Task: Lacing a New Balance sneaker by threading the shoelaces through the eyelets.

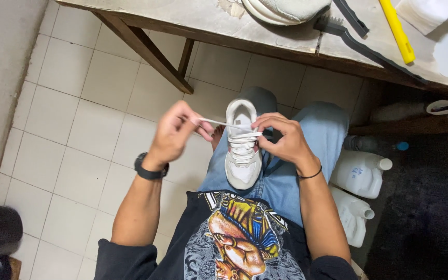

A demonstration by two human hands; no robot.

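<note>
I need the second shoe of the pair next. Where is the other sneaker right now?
In the head view the other sneaker lies at the top centre on the worn table, beside a black brush and a yellow tool.

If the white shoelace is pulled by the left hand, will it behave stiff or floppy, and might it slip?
The white shoelace is probably floppy: it looks straight only where the left hand draws it taut. It is thin, so likely very light. It may slip little, being threaded through the sneaker, which the right hand steadies on the lap.
</note>
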